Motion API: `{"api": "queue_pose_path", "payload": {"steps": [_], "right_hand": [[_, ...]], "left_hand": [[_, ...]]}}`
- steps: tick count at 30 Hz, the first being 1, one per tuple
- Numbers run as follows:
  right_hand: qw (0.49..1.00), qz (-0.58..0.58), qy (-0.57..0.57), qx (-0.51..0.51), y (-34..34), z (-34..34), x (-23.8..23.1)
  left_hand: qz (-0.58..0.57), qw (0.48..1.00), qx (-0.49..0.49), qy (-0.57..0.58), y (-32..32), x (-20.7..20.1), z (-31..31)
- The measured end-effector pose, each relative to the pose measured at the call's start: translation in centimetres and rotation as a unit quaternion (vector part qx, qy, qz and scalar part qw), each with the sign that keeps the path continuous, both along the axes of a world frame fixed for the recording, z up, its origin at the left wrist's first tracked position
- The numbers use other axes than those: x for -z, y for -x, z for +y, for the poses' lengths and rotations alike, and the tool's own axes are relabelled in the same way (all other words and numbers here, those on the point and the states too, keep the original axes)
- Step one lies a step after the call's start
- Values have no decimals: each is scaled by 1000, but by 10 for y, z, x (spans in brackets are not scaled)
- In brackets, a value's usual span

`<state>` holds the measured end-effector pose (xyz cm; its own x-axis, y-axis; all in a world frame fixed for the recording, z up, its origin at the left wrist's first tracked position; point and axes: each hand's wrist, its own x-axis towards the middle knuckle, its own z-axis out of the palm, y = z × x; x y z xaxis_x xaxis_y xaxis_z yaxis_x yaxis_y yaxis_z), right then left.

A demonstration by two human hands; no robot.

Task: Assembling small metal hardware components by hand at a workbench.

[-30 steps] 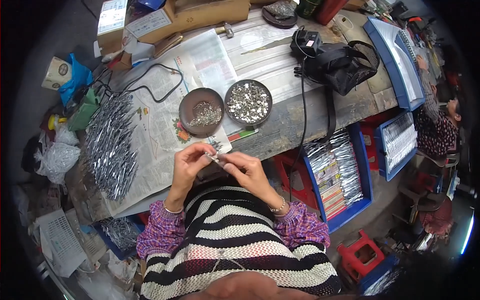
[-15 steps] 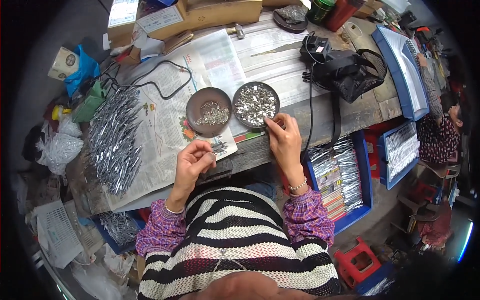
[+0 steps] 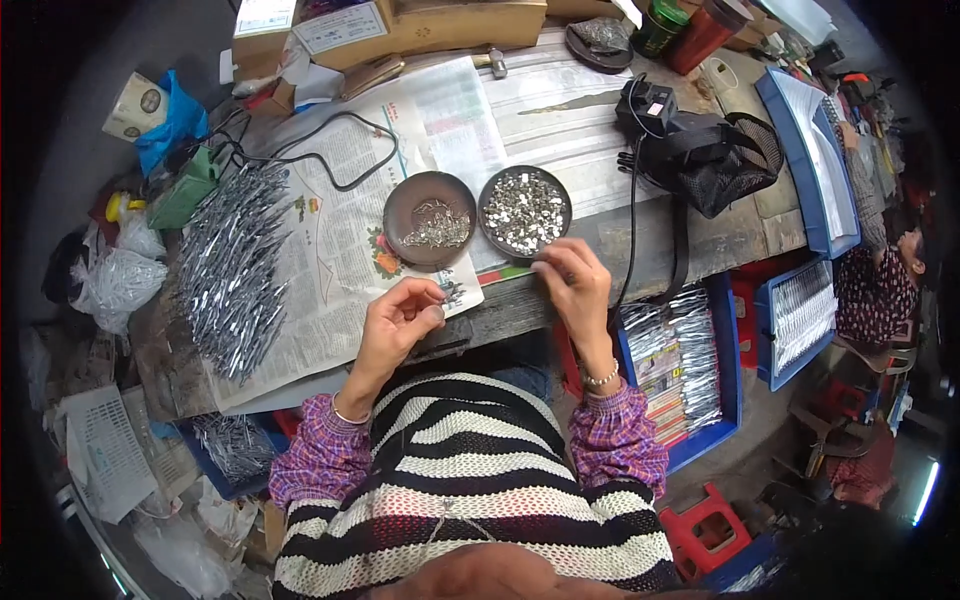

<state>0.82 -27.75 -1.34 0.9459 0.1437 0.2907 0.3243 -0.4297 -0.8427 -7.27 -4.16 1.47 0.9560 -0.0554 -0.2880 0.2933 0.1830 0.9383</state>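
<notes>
My left hand point(image 3: 398, 328) is held low over the bench's near edge, its fingers curled and thumb close to the index finger. Anything between those tips is too small to make out. My right hand point(image 3: 580, 288) is just on the near side of a round dark dish point(image 3: 487, 190) full of small shiny metal pieces point(image 3: 524, 212). Its thumb and index finger are pinched together, and what they hold cannot be made out. Beside that dish, on the left, a brown round dish point(image 3: 405, 190) contains fine small metal parts point(image 3: 440, 228).
Thin silvery metal strips point(image 3: 235, 270) lie heaped on newspaper point(image 3: 325, 245) at the left. A black mesh bag point(image 3: 725, 165) and cable rest at the right. Blue trays point(image 3: 733, 400) of strips stand below. A hammer point(image 3: 497, 64) lies at the back. Another person sits far right.
My right hand has drawn back from the rim of the dish of shiny pieces toward me. The left hand stays near the same place, fingers still curled. The view has shifted slightly.
</notes>
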Motion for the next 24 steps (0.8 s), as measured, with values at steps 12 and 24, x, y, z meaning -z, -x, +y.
{"api": "queue_pose_path", "payload": {"steps": [12,24], "right_hand": [[912,296,-253,-129,53,52,-1],[882,333,-315,-112,59,58,4]], "left_hand": [[10,999,24,36,3,2,-5],[6,1000,30,-1,9,2,-5]]}}
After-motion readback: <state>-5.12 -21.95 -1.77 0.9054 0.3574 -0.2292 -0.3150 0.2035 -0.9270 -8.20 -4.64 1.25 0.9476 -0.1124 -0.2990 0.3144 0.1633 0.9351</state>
